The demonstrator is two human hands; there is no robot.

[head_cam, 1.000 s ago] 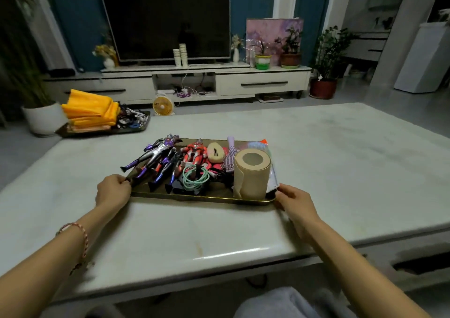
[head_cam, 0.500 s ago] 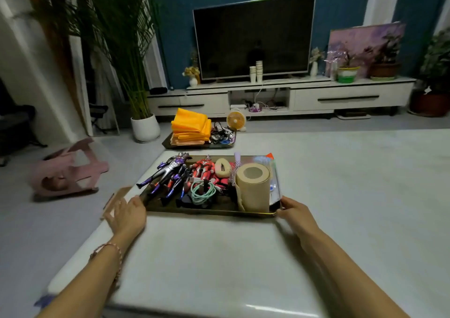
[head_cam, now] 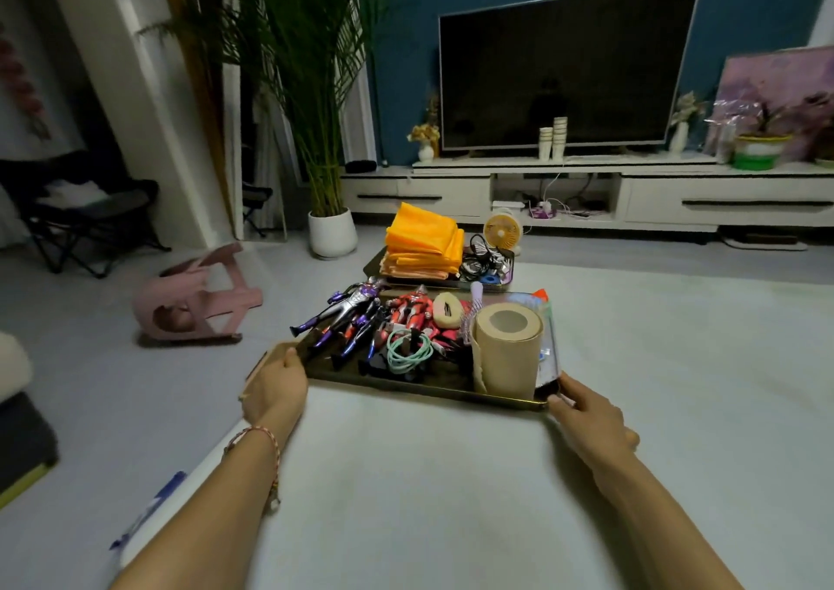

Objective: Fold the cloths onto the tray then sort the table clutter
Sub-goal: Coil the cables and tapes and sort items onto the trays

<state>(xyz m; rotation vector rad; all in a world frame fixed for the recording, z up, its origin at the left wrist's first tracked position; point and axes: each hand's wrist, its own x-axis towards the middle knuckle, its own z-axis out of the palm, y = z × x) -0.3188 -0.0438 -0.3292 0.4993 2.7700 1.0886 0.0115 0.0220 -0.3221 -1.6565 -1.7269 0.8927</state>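
Tray between left hand, right hand

Dim indoor light, soft blur, bowed edges

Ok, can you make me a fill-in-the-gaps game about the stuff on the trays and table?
The beige paper roll stands upright at the ____ end of the near dark rectangular tray. The coiled cable beside the roll is mint ____. The red braided bracelet is on the ____ wrist. The left hand and right hand both grip the near ____.
Missing words: right, green, left, tray.
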